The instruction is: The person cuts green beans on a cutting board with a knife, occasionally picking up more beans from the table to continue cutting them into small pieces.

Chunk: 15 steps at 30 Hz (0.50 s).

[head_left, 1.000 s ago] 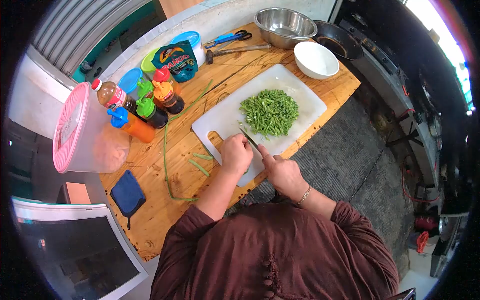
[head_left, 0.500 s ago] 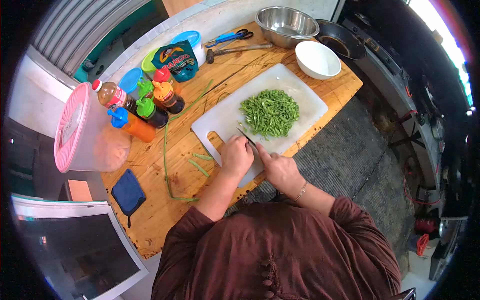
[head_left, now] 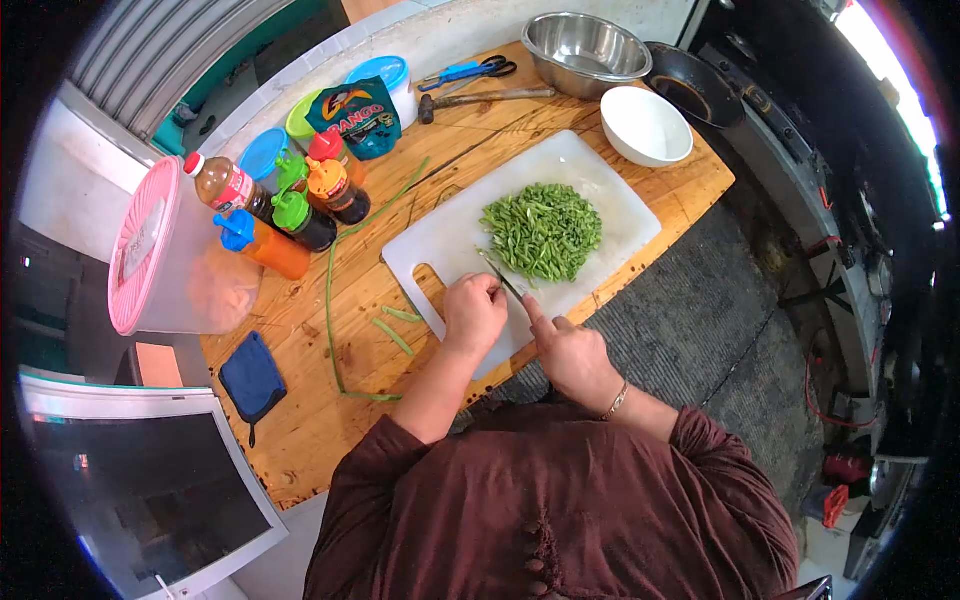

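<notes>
My left hand (head_left: 473, 312) is curled knuckles-up at the near edge of the board (head_left: 450, 235), fingers tucked; what it pins is hidden beneath it. My right hand (head_left: 570, 352) is closed on the knife (head_left: 499, 274), forefinger laid along the spine, blade angled toward the heap of cut beans (head_left: 543, 231) mid-board. Tip sits just beside the heap.

Left of the board: two short bean pieces (head_left: 397, 327) on the wood, and one long uncut bean (head_left: 332, 300) running from the bottles toward me. Bottles (head_left: 300, 205) clustered with coloured caps; green pouch (head_left: 355, 118) behind them, print reads "ANGO", first letters hidden. Large tub with a pink lid (head_left: 140, 250) at far left; its label is too small to read. Blue cloth (head_left: 252, 376) near the front corner.

Far side: white bowl (head_left: 646, 126), steel bowl (head_left: 585, 48), dark pan (head_left: 693, 88), blue scissors (head_left: 465, 73), hammer (head_left: 485, 98).

Surface: wooden table (head_left: 310, 440). Grey mat (head_left: 690, 310) on the floor to the right. Corrugated shutter (head_left: 150, 50) upper left.
</notes>
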Available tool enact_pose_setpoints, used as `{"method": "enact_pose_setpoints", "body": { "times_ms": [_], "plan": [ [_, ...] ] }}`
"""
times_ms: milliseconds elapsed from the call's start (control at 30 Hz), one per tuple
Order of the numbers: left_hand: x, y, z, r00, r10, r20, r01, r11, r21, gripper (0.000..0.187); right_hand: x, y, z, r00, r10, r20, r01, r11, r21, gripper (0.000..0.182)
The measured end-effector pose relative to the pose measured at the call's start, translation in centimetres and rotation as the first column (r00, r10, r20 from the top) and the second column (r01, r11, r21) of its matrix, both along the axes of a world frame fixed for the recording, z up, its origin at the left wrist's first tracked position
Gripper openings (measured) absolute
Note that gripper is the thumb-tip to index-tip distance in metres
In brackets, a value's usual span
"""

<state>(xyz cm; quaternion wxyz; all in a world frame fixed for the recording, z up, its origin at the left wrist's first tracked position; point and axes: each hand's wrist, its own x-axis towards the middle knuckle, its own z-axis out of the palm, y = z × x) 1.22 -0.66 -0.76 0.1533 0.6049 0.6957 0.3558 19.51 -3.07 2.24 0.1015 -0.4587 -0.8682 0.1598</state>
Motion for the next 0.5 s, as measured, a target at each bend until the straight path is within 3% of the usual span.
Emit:
{"method": "enact_pose_setpoints", "body": {
  "times_ms": [400,500],
  "plan": [
    [0.6,-0.9,2.3,0.988,-0.092,-0.122,0.087,0.995,-0.045,0.008,-2.7,2.4,-1.0,0.998,0.057,0.019,-0.059,0.995,0.077,0.068],
    [0.6,-1.2,0.5,0.999,0.051,-0.003,-0.051,0.999,-0.006,0.008,-0.6,1.1,-1.2,0.997,0.061,0.047,-0.064,0.996,0.063,0.070]
  ]
}}
